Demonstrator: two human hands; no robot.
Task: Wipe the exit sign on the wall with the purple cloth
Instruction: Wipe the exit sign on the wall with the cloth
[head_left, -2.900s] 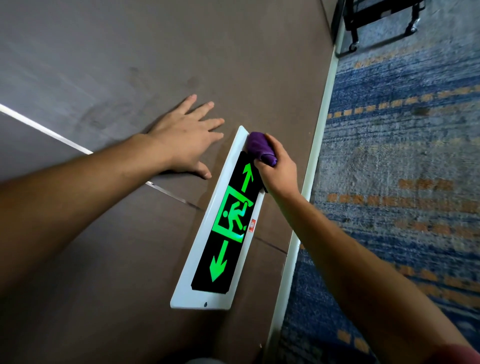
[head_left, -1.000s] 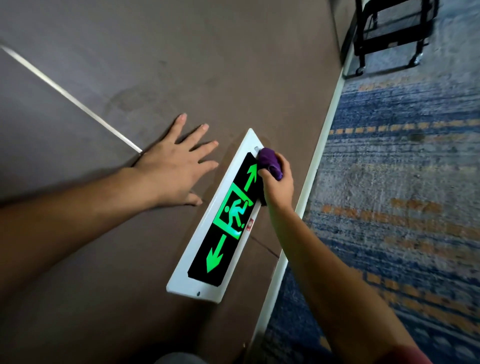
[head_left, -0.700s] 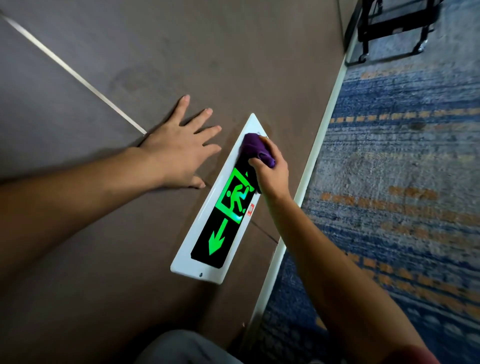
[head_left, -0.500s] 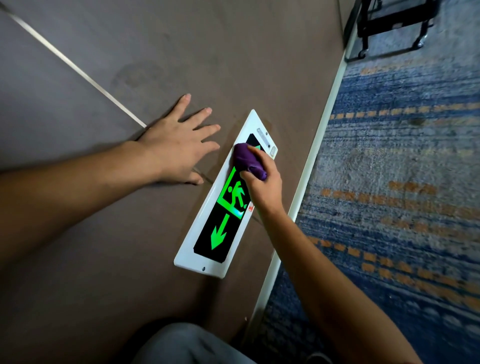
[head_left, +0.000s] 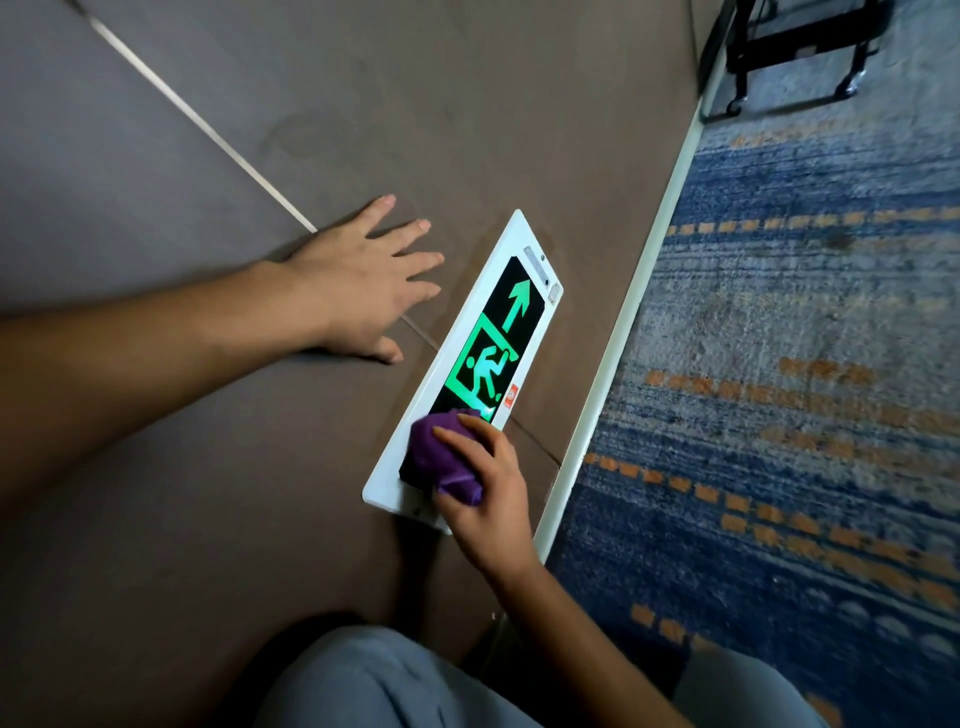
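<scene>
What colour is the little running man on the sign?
Glowing green running man, clearest in the head view.

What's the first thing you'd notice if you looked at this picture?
The glowing green exit sign low on the brown wall jumps out first, with its running figure and arrow. At its near end, the right hand presses a bunched purple cloth on it, while the left hand lies flat on the wall beside it. To the right lies a blue and orange carpet.
</scene>
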